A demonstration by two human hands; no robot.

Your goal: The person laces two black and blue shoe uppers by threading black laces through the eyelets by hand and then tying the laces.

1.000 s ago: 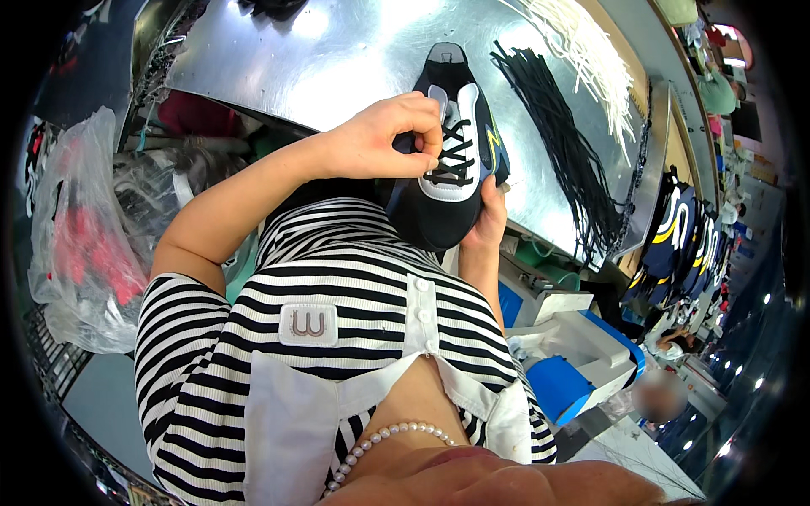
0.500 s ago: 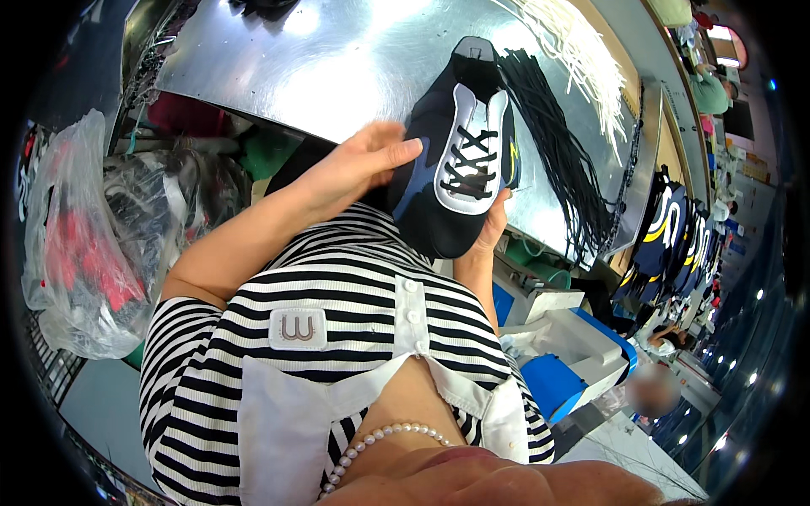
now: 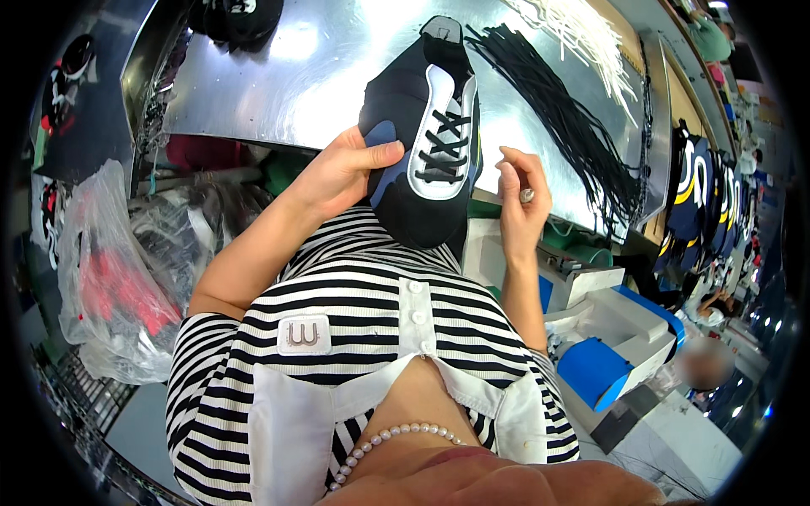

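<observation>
The left hand (image 3: 346, 173) now alone holds the dark shoe (image 3: 419, 211), thumb pressed on its blue left side and fingers hidden beneath, after the right hand (image 3: 521, 221) let go of the opposite edge, leaving the support one-sided. Right of the shoe and apart from it, the right hand curls around a small silvery object (image 3: 526, 196); whether it is gripped cannot be told. The shoe's heel overlaps the metal table (image 3: 287, 101) behind.

This is a shoe workshop. Bundled black laces (image 3: 561, 126) lie on the metal counter (image 3: 329, 88) beyond the right grip (image 3: 523, 202), matching dark pieces (image 3: 693, 190) to its right
</observation>
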